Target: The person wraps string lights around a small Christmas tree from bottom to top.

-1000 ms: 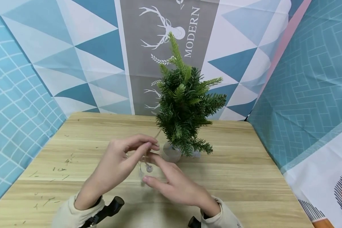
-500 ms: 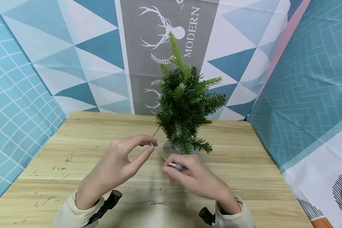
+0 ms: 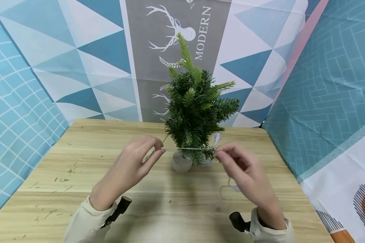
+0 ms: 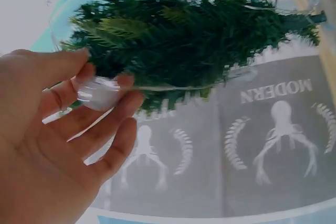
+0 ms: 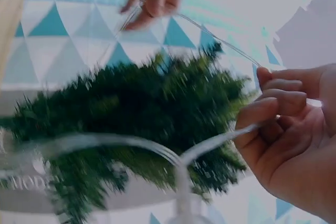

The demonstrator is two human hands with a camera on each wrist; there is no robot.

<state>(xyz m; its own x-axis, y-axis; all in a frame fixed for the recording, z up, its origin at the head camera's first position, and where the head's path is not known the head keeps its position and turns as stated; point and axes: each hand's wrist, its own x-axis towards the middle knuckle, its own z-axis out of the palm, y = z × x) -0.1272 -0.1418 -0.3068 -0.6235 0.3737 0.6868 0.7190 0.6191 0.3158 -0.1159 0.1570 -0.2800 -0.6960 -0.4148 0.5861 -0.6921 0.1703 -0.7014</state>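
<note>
A small artificial Christmas tree point(image 3: 197, 111) stands on the wooden table point(image 3: 115, 209). My left hand point(image 3: 132, 162) is left of it and pinches a thin clear wire of a string of lights point(image 3: 194, 149). In the left wrist view a clear bulb point(image 4: 98, 94) lies at the left fingers. To the tree's right, my right hand point(image 3: 246, 168) pinches the same wire, which runs taut across the low branches. A small clear bulb point(image 3: 217, 137) stands up beside the right fingertips. More wire hangs below that hand, blurred.
A pale round thing point(image 3: 181, 162) sits at the foot of the tree. Loose green needles point(image 3: 70, 170) are scattered over the table's left side. Patterned cloth point(image 3: 100, 57) hangs behind and at both sides.
My right hand has moved right and slightly up, away from the left hand, drawing the wire out between them. The left hand stays left of the tree, nearly in place.
</note>
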